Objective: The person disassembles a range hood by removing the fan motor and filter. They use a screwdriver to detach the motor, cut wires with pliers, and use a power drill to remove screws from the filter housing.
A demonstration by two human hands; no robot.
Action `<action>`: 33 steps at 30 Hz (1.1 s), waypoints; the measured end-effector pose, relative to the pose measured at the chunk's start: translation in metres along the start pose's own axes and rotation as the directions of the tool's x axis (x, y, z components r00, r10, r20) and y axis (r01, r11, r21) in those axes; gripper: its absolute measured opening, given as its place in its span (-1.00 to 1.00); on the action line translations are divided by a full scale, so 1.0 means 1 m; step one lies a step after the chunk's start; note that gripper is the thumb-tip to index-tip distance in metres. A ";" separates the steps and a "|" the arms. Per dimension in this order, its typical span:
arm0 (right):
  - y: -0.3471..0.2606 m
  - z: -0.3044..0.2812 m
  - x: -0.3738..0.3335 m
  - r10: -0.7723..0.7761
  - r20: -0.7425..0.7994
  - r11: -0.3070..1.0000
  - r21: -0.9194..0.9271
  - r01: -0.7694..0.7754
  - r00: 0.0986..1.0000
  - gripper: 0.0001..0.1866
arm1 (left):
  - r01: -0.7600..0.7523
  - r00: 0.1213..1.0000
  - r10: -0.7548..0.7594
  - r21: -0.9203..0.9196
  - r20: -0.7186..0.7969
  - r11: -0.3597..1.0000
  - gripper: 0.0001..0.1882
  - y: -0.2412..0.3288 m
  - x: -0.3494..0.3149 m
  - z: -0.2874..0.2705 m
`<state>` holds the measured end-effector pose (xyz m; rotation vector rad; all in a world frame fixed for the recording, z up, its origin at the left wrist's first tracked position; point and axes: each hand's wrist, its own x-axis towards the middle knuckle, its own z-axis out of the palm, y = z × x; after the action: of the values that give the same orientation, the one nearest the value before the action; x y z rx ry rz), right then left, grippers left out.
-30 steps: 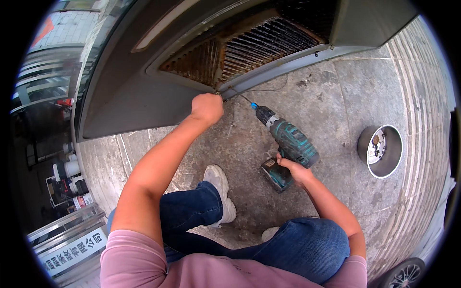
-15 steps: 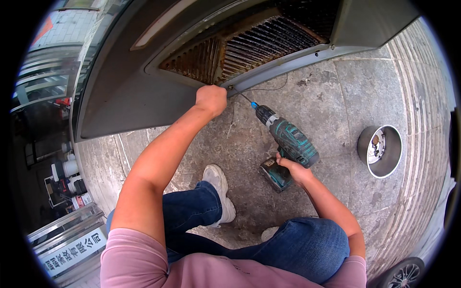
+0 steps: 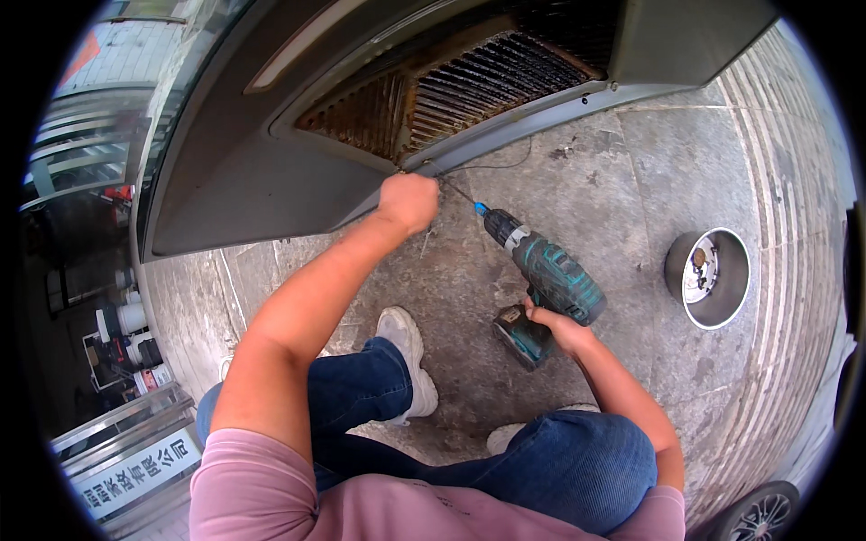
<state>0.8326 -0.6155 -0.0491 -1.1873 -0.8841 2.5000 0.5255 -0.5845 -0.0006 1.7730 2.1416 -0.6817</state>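
A grey range hood with greasy, brown slatted filters stands before me at the top of the view. My left hand is closed just below the hood's lower rim, near the filter's corner. Whatever its fingers pinch, if anything, is hidden from above. My right hand grips the handle of a black and teal cordless drill. A long thin bit in a blue holder points up-left toward the rim, its tip close to my left hand. A thin wire hangs near the rim.
To the right, a round metal bowl with small parts inside sits on the stained stone floor. My shoe is planted below the hood. Buckets and a metal frame stand at the left; a car wheel shows at lower right.
My left hand has come slightly down and right from the hood's rim. The drill in my right hand has shifted a little right and down.
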 end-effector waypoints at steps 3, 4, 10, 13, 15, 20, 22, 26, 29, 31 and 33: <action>0.002 -0.011 -0.021 0.034 -0.021 0.998 -0.059 -0.035 0.999 -0.72 | -0.050 0.999 0.050 -0.018 -0.001 0.999 -0.77 0.022 -0.006 -0.002; 0.003 -0.016 -0.030 0.047 -0.040 0.996 -0.074 -0.050 0.998 -0.71 | -0.074 0.997 0.073 -0.039 -0.031 0.997 -0.76 0.030 -0.010 -0.003; 0.005 -0.055 -0.087 0.013 -0.137 0.996 -0.088 -0.025 0.990 -0.65 | -0.172 0.983 0.154 -0.208 -0.099 0.963 -0.73 0.069 -0.039 -0.013; -0.001 -0.071 -0.121 -0.087 -0.220 0.992 -0.104 0.065 0.972 -0.44 | -0.263 0.963 0.238 -0.248 -0.126 0.932 -0.71 0.112 -0.036 -0.039; -0.001 -0.083 -0.141 -0.164 -0.243 0.985 -0.089 0.147 0.956 -0.35 | -0.320 0.944 0.275 -0.295 -0.183 0.900 -0.70 0.141 -0.036 -0.053; -0.005 -0.097 -0.193 -0.421 -0.409 0.895 -0.041 0.444 0.810 -0.28 | -0.496 0.852 0.347 -0.395 -0.391 0.773 -0.75 0.228 -0.036 -0.088; -0.004 -0.101 -0.211 -0.472 -0.487 0.853 -0.041 0.521 0.735 -0.29 | -0.598 0.770 0.357 -0.400 -0.529 0.695 -0.78 0.263 -0.038 -0.095; 0.004 -0.103 -0.238 -0.492 -0.638 0.781 -0.023 0.624 0.592 -0.31 | -0.716 0.634 0.320 -0.379 -0.703 0.586 -0.82 0.317 -0.046 -0.105; 0.013 -0.100 -0.250 -0.477 -0.677 0.760 0.003 0.650 0.561 -0.32 | -0.660 0.680 0.421 -0.250 -0.600 0.709 -0.89 0.335 -0.023 -0.066; 0.020 -0.097 -0.250 -0.507 -0.665 0.733 0.004 0.680 0.549 -0.31 | -0.555 0.797 0.478 -0.137 -0.368 0.820 -0.91 0.332 -0.016 -0.062; 0.020 -0.094 -0.248 -0.432 -0.704 0.758 0.057 0.650 0.565 -0.31 | -0.559 0.777 0.453 -0.148 -0.437 0.816 -0.91 0.336 -0.014 -0.064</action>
<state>1.0653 -0.7023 0.0474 -1.2811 -0.5091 1.4598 0.8610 -0.5171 0.0005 2.3209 1.6937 0.1107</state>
